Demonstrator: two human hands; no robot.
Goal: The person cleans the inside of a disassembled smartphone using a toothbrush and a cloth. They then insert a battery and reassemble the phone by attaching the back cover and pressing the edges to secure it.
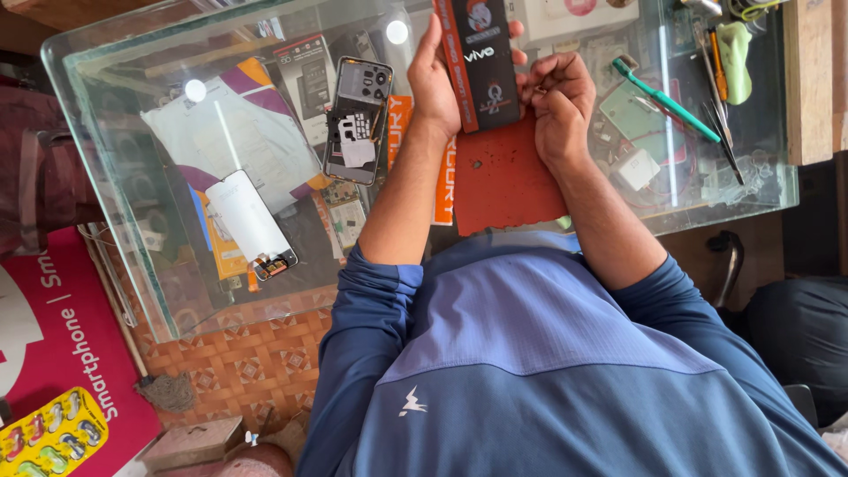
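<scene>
Glass-topped work table [124, 177] fills the upper view, seen upside down from the head camera, with patterned orange floor tiles below its near edge. At top centre a dark flat packet [480, 66] with a red side strip is held up over the glass, above a red mat [503, 177] lying on the table. Left hand [435, 84] wraps the packet's left edge, fingers curled behind it, thumb along the side, firmly holding. Right hand [558, 104] is closed narrow at the packet's right edge, fingertips pinched together against it; whether they grip a tab or a small tool is hard to tell at this size. Both forearms come up from blue sleeves.

Just left of the left hand lies an opened phone [358, 119], back cover off, camera block and internals showing. Further left a white back cover [249, 221] rests on the glass over printed leaflets. Right of the right hand, a teal toothbrush [664, 99] lies diagonally, tweezers [720, 124] near it, a small white charger block [638, 168] just below. A light green tool [733, 57] sits at the top right corner. A pink poster [62, 353] lies on the floor, lower left.
</scene>
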